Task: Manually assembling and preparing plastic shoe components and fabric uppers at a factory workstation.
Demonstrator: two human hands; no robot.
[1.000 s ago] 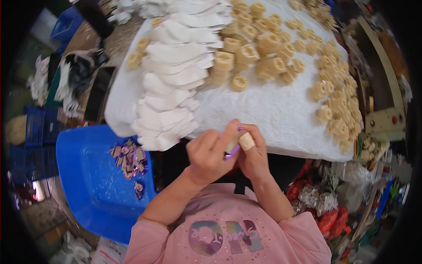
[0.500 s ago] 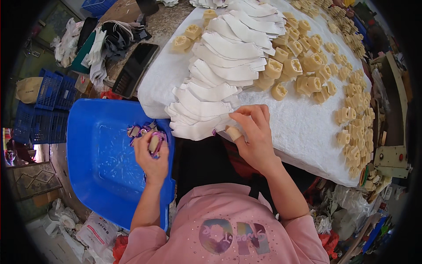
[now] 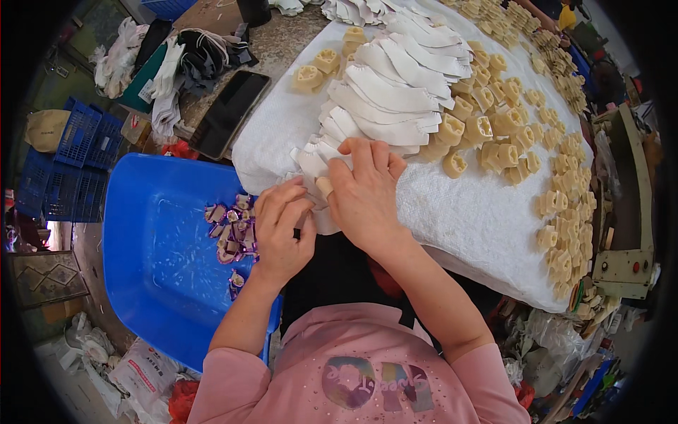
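White curved strips (image 3: 385, 81) lie overlapped in a long row down the table. My right hand (image 3: 364, 198) bends over the near end of the row, fingers and thumb closed on a white strip; a beige cover (image 3: 324, 186) sits on its thumb tip. Beside it, my left hand (image 3: 282, 230) has its fingers apart, close to the strips' near edge, with nothing visible in it. Left of that hand, several purple-edged beige pieces (image 3: 236, 233) lie in the blue tub (image 3: 152, 244). The fingertips partly hide the strip between them.
Cream-coloured hollow blocks (image 3: 505, 120), like shoe heels, cover the right and far sides of the white cloth (image 3: 487, 212). A phone (image 3: 231, 113) and dark straps (image 3: 205, 60) lie at the upper left. Blue crates (image 3: 88, 141) stand at far left, a machine (image 3: 625, 261) at right.
My left hand has let go of a purple-edged piece, which now lies in the tub with others, and has moved right towards the strips. My right hand has moved left and forward onto them.
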